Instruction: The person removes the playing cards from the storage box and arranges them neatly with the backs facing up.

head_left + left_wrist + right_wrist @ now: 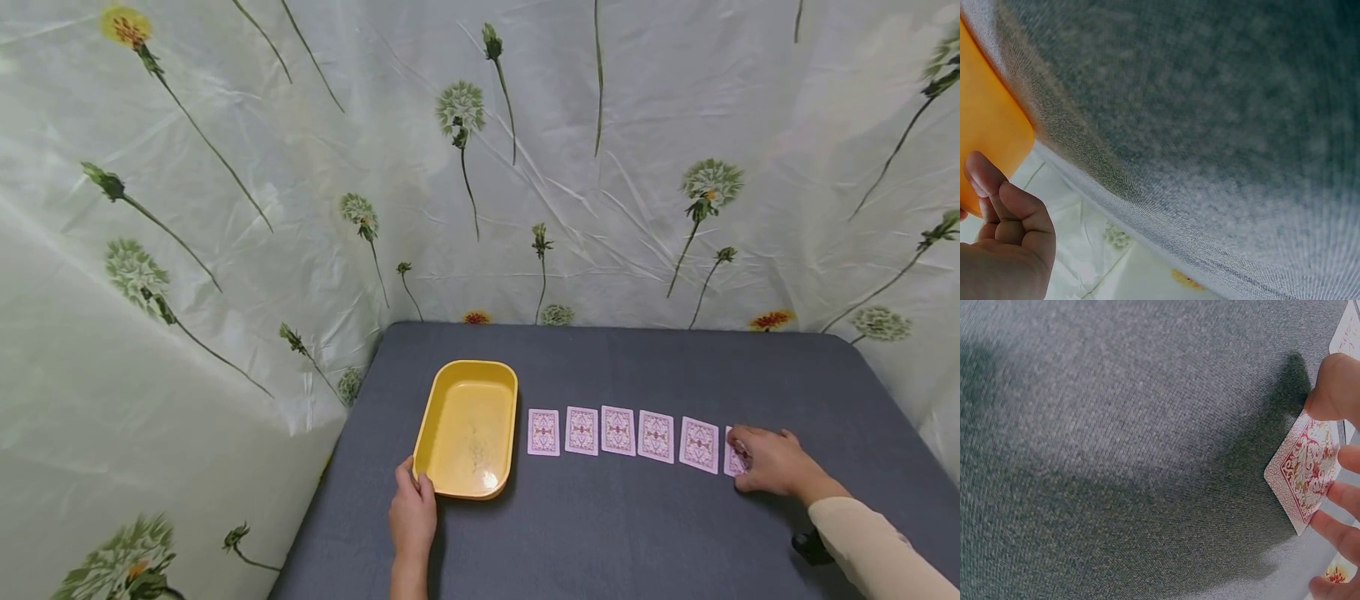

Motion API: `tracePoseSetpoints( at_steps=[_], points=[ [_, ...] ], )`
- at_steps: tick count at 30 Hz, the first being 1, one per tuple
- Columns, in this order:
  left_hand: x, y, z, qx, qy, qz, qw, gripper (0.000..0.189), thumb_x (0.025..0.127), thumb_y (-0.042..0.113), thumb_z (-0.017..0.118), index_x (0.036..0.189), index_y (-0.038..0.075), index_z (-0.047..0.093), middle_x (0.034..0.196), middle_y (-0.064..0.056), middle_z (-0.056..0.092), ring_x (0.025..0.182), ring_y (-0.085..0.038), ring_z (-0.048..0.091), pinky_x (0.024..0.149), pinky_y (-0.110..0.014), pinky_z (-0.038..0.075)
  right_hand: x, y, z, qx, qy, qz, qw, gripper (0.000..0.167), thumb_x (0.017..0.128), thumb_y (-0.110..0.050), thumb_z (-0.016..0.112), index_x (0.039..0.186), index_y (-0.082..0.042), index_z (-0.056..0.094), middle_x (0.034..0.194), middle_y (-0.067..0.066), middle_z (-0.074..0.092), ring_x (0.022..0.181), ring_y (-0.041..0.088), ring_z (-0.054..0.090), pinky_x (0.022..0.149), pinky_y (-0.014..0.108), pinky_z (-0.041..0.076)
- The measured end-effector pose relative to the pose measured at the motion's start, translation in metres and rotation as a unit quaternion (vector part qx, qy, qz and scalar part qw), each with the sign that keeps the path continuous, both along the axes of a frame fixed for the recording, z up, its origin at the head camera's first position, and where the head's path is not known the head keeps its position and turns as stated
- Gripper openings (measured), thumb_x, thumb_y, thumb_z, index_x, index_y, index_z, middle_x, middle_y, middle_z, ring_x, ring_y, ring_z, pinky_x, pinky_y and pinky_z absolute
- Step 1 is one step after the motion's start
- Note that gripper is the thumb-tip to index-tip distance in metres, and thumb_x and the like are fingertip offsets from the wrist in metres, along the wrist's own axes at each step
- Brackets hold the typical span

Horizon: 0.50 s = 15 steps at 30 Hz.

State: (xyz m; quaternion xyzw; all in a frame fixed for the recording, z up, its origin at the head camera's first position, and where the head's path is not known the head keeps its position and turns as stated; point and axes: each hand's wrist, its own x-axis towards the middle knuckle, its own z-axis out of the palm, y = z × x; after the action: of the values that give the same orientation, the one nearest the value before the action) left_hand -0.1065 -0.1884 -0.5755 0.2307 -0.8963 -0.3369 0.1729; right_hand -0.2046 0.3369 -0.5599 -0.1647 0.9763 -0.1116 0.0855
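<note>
My left hand [412,515] grips the near left corner of a yellow tray [459,412], thumb at the rim. In the left wrist view, curled fingers [1030,215] lie against the tray's orange-looking side [994,119]. At the right end of a row of face-down playing cards, my right hand [776,462] holds a playing card [730,462] by its edges. That card [1307,469] shows its red-and-white patterned back in the right wrist view, with the thumb on one edge and fingertips along the opposite one. The hand covers part of it.
Several face-down cards, including one nearest the tray [543,432] and one beside my right hand [699,445], lie spaced in a row on the dark grey tabletop [600,533]. A flower-printed curtain [570,167] hangs behind and left of the table.
</note>
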Motion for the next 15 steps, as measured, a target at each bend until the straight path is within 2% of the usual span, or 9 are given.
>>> tracePoseSetpoints(
  at_steps=[6,11,15],
  points=[
    [-0.0032,0.0001,-0.0008,-0.001,-0.008,-0.003,1.0,0.033,0.098,0.012,0.051,0.127,-0.002,0.048,0.063,-0.002,0.042,0.052,-0.018,0.039,0.049,-0.035,0.03,0.0038,0.0011,0.0003,0.0,0.0,-0.016,0.9999,0.064,0.059,-0.023,0.081,0.111,0.007,0.061,0.117,0.035,0.057,0.109,0.051,0.053,0.086,0.075,0.026],
    [-0.0053,-0.003,0.0008,-0.007,-0.002,-0.015,0.9999,0.033,0.097,0.012,0.053,0.126,-0.002,0.049,0.062,-0.003,0.043,0.05,-0.018,0.039,0.048,-0.035,0.031,0.0059,0.0036,-0.0014,-0.006,0.01,-0.011,0.9999,0.064,0.06,-0.025,0.082,0.113,0.005,0.063,0.119,0.033,0.058,0.11,0.05,0.053,0.085,0.074,0.029],
    [-0.0076,-0.0079,0.0045,-0.018,0.013,-0.032,0.9993,0.032,0.097,0.013,0.055,0.124,-0.002,0.049,0.062,-0.002,0.044,0.049,-0.018,0.04,0.047,-0.036,0.032,0.0024,0.0034,0.0015,0.004,0.036,-0.003,0.9993,0.058,0.065,-0.029,0.08,0.111,0.003,0.065,0.118,0.03,0.058,0.112,0.049,0.051,0.083,0.072,0.033]
  ],
)
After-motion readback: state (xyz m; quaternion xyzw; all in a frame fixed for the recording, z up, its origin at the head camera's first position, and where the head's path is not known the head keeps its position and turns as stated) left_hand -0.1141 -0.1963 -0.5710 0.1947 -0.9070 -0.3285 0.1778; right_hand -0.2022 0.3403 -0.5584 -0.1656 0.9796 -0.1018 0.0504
